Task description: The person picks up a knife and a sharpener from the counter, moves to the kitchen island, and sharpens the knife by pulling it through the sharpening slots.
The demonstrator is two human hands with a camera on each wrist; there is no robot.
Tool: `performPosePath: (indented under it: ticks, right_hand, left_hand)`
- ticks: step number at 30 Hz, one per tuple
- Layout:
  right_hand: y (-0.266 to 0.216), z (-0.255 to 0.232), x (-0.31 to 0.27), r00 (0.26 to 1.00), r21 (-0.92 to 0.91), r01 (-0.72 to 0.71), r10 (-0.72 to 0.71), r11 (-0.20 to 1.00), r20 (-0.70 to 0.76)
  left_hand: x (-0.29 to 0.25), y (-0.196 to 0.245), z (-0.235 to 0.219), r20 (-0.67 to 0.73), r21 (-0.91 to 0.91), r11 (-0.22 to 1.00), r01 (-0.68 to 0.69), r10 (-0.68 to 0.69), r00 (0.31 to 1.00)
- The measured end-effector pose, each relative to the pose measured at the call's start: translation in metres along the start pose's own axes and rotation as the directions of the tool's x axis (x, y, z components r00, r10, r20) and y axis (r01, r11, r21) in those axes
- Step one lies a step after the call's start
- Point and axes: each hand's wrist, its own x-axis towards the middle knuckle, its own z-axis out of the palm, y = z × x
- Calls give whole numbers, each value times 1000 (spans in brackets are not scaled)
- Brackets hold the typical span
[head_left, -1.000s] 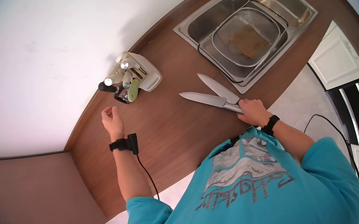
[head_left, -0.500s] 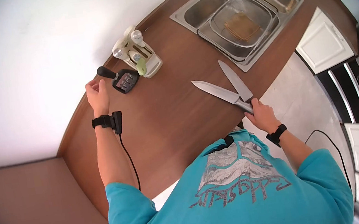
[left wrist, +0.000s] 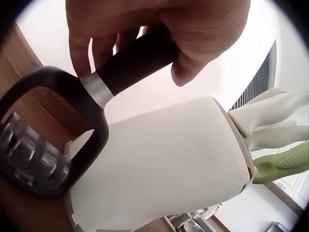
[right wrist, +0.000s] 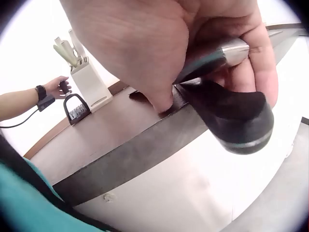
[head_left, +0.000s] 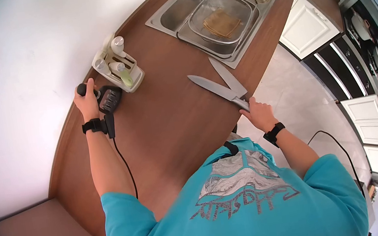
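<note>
My left hand [head_left: 86, 104] grips the black handle of a knife sharpener [left wrist: 140, 60], fingers behind it and thumb in front. The sharpener's black frame with its clear ribbed slots [head_left: 110, 99] is beside a cream knife block [left wrist: 169, 159]. At the counter's front edge my right hand [head_left: 261, 116] holds two kitchen knives by their handles. One broad blade [head_left: 211, 87] crosses near the other blade [head_left: 227, 75], both pointing toward the sink. In the right wrist view a dark handle [right wrist: 236, 118] juts out below the fingers, under a silver-ended handle [right wrist: 234, 53].
White- and green-handled tools [head_left: 118, 45] stand in the knife block. A double steel sink [head_left: 173, 10] at the back holds a mesh basket [head_left: 218, 3] with a brown cloth [head_left: 222, 23]. A cable [head_left: 131, 170] runs from the left wrist. White cabinets [head_left: 308, 27] stand at right.
My left hand has moved from beside the knife block to the sharpener and taken hold of its handle. The head view has shifted right; the right hand still holds the knives.
</note>
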Motion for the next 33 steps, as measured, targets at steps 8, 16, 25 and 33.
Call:
performPosePath:
  ticks: [8,16,25,33]
  right_hand:
    - [-3,20,-4,994,82,5,4,997,-113]
    - [-4,4,3,987,140,-40,62,989,-152]
    - [-6,-3,10,994,233,-76,91,969,-56]
    - [-1,-5,34,992,288,-106,79,952,103]
  left_hand:
    - [-10,-32,5,-94,14,991,-134,135,986]
    - [-9,-23,7,-77,-166,986,-23,11,997]
    - [-8,-21,7,-73,-175,985,4,-17,997]
    - [-19,-18,12,-157,-69,992,-106,94,983]
